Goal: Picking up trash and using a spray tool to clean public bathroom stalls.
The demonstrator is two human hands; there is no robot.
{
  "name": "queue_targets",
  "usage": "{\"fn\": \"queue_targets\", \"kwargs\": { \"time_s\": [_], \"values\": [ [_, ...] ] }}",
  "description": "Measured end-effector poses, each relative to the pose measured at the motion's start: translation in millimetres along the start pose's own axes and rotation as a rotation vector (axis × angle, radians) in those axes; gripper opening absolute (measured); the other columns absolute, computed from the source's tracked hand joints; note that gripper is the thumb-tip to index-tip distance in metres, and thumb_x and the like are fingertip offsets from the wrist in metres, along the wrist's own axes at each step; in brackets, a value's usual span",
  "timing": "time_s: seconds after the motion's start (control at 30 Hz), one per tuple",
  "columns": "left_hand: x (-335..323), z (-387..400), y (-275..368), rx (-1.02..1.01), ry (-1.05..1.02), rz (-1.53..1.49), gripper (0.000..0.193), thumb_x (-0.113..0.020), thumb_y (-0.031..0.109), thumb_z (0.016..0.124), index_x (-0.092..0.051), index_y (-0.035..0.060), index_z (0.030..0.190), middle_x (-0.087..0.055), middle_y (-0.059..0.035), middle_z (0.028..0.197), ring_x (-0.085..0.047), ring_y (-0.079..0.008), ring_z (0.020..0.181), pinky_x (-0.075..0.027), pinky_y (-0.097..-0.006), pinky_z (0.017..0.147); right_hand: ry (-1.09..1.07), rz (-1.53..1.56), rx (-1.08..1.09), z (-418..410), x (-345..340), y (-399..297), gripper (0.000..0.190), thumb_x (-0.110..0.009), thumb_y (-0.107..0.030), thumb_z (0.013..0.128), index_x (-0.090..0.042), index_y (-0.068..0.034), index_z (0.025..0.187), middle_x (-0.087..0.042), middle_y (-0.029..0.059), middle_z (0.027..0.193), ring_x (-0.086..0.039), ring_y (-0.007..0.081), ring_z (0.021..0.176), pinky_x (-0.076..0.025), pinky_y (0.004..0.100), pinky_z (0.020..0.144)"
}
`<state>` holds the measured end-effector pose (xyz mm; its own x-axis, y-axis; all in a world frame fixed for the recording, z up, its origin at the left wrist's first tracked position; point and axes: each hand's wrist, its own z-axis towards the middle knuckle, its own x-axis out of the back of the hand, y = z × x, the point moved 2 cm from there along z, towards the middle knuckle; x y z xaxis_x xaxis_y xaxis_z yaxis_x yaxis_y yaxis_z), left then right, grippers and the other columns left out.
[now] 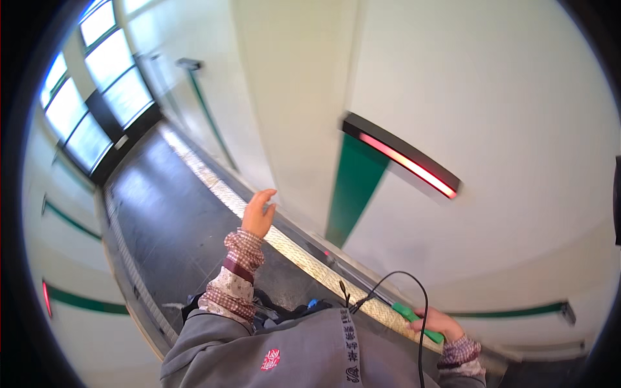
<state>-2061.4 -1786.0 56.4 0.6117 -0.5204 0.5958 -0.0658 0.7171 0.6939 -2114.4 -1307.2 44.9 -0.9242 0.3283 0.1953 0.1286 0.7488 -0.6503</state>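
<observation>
My left hand [259,213] is raised in front of me near the wall, with nothing in it. Its fingers are slightly curled and the thumb stands apart from them. At the lower right, my right hand [440,324] grips the green handle [407,313] of a long tool. The tool's thin metal shaft [361,280] slants down and forward along the foot of the wall. A small red spot shows around its far end, which is blurred. A black cable [424,296] loops in front of the right hand.
A black wall fixture [402,153] with a lit red strip juts out above a green painted band [356,189]. A pale textured tactile strip [291,250] follows the wall along the dark floor [194,228]. Windowed doors [104,87] stand at the corridor's end.
</observation>
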Motion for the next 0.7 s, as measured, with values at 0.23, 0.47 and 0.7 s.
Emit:
{"fn": "queue_targets", "kwargs": {
  "time_s": [0.23,0.47,0.7],
  "values": [
    [129,20,-80,0.088,0.204,0.208,0.035,-0.055,0.005,0.074,-0.052,0.0047,0.108,-0.056,-0.0143,0.101,-0.056,-0.0278,0.089,-0.044,-0.0341,0.078,-0.157,-0.156,0.097,98,-17,-80,0.032,-0.067,-0.023,0.067,-0.059,0.001,0.087,-0.056,0.0014,0.071,-0.052,0.0082,0.067,-0.041,0.0222,0.062],
    [244,128,-146,0.034,0.303,0.299,0.035,-0.052,0.013,0.079,-0.05,0.0026,0.112,-0.054,-0.0164,0.107,-0.052,-0.0312,0.098,-0.041,-0.036,0.086,-0.235,-0.203,0.197,223,-61,-199,0.031,-0.068,-0.025,0.068,-0.059,0.001,0.085,-0.057,0.0026,0.071,-0.053,0.0091,0.066,-0.042,0.0219,0.061],
    [297,252,-168,-0.08,0.301,0.398,0.043,-0.049,0.023,0.083,-0.042,0.0036,0.12,-0.044,-0.0158,0.123,-0.043,-0.0301,0.112,-0.035,-0.036,0.094,-0.246,-0.383,0.224,294,-100,-332,0.042,-0.07,-0.033,0.064,-0.059,0.002,0.086,-0.057,0.0039,0.072,-0.052,0.0128,0.068,-0.041,0.0266,0.061]
  ]
}}
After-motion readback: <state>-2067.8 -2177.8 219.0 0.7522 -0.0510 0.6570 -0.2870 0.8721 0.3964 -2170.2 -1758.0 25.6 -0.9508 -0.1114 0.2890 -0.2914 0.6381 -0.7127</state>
